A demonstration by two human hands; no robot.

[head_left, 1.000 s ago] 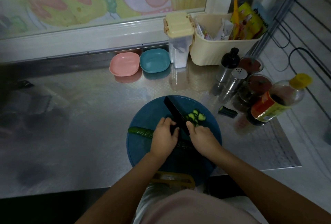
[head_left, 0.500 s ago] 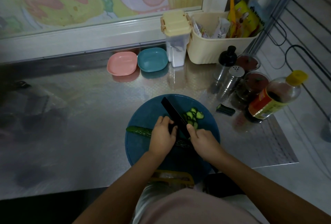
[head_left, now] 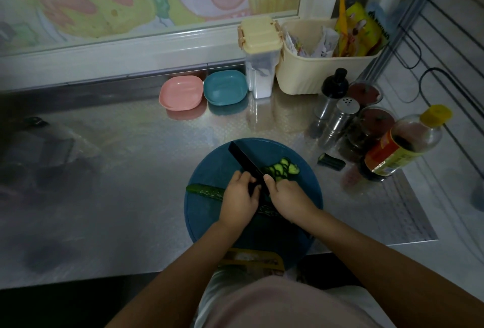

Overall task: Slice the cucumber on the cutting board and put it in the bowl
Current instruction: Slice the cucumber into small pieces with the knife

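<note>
Head view: bumpy dark-green cucumber [head_left: 207,191], thin slices [head_left: 281,168]

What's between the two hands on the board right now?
The knife: its black blade slants between left hand and right hand, across the cucumber. The head view shows it.

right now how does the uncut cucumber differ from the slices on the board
Shape: the uncut cucumber is one long piece with dark bumpy skin; the slices are thin rounds showing pale flesh. Place: the uncut cucumber lies left of the knife, under the left hand; the slices sit piled on the knife's right, just beyond the right hand. Both lie on the blue cutting board.
</note>
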